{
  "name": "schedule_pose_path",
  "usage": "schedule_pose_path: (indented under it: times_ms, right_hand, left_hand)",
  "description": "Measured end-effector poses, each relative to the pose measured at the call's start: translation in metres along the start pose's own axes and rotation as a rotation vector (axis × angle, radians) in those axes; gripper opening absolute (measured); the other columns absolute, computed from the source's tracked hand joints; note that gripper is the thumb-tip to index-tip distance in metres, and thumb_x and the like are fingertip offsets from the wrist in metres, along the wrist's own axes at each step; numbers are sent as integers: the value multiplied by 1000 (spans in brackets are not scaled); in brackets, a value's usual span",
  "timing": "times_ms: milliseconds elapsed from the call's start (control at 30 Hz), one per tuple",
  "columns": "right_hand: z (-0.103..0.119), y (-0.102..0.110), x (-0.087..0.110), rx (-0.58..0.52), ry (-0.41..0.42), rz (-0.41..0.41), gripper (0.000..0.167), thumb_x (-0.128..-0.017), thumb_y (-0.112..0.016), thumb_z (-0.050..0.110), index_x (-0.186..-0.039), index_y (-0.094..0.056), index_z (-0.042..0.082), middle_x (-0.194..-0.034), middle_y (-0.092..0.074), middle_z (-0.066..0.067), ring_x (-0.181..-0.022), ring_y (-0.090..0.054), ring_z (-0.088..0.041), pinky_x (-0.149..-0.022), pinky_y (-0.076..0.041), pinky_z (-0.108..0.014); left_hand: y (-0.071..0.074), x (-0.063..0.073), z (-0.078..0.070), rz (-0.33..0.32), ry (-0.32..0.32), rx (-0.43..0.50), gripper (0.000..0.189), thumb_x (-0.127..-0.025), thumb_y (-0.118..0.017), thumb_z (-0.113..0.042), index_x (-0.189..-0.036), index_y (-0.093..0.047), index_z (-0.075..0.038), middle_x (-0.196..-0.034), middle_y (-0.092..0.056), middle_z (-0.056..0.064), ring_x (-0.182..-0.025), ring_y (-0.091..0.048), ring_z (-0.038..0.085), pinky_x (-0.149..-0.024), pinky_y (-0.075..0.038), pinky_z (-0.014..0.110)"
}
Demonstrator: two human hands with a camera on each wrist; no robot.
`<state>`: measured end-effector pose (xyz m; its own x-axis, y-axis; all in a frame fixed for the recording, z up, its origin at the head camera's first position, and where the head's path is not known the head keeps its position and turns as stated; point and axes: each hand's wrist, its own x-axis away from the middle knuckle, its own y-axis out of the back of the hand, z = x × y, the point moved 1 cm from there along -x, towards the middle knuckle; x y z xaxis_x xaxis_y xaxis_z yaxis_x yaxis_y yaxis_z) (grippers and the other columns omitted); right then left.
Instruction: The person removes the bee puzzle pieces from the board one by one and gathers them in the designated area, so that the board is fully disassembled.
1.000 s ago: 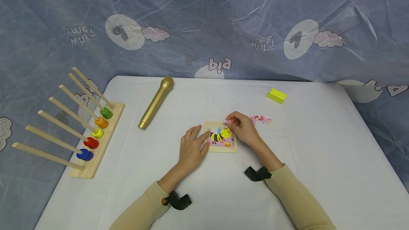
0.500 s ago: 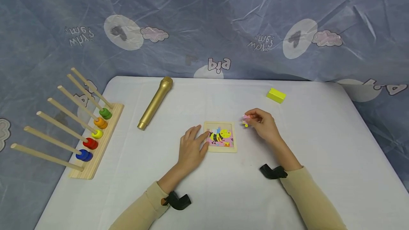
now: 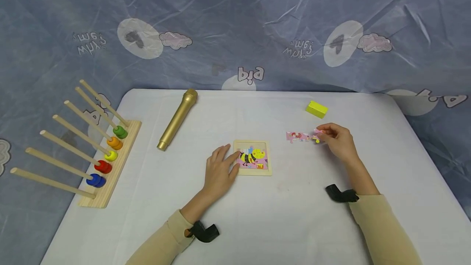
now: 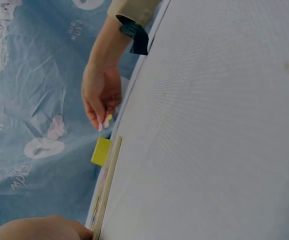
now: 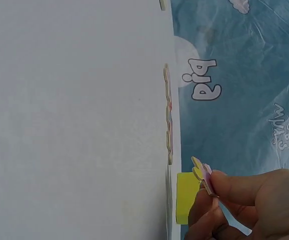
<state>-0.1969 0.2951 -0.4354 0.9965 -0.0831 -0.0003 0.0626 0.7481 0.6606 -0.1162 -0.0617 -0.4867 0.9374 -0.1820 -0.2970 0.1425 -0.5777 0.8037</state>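
Note:
My right hand (image 3: 338,142) pinches a small pink-and-yellow jigsaw piece (image 5: 205,176) between thumb and fingers, raised off the table in the right wrist view. Just left of it in the head view lies a short row of joined pink puzzle pieces (image 3: 297,136). My left hand (image 3: 220,171) rests at the left edge of a wooden-framed bee puzzle (image 3: 254,172), with fingertips on its frame. A yellow and black bee shows inside that frame. Seen from the left wrist, the frame (image 4: 109,185) is edge-on and most of the left hand is cut off.
A yellow block (image 3: 316,109) lies at the back right of the white table (image 3: 279,224). A gold microphone (image 3: 178,119) lies at the back left. Along the left side stands a wooden peg rack (image 3: 110,179) with coloured rings. A patterned blue-grey cloth (image 3: 220,19) hangs behind.
My right hand has moved right, from the puzzle's top corner past the row of pink pieces, carrying the piece. The left hand stays at the frame.

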Motion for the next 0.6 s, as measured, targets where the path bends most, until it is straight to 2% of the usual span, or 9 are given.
schedule_pose_path:
  times_ms: [133,400,600]
  right_hand:
    - [-5,4,-3,27,-27,33,27,-95,-62,16,-117,-65,1,-87,-58,2,-71,-54,-6,-59,-43,-18]
    - [-11,1,-8,59,7,57,24,-94,-63,14,-113,-68,0,-84,-62,-5,-69,-53,-6,-58,-42,-20]
    - [-14,-4,-11,163,13,32,22,-94,-64,16,-111,-70,3,-87,-61,-10,-75,-49,-17,-59,-41,-23]
  left_hand:
    - [0,0,0,2,4,2,36,-92,-65,-22,-128,-67,-16,-144,-51,15,-134,-40,31,-99,-36,49]
    - [-1,1,1,8,7,-9,36,-92,-66,-22,-128,-67,-16,-144,-51,14,-135,-40,31,-99,-36,48]
    - [0,1,0,1,3,-4,36,-92,-66,-22,-128,-67,-16,-144,-51,14,-134,-40,31,-99,-36,48]
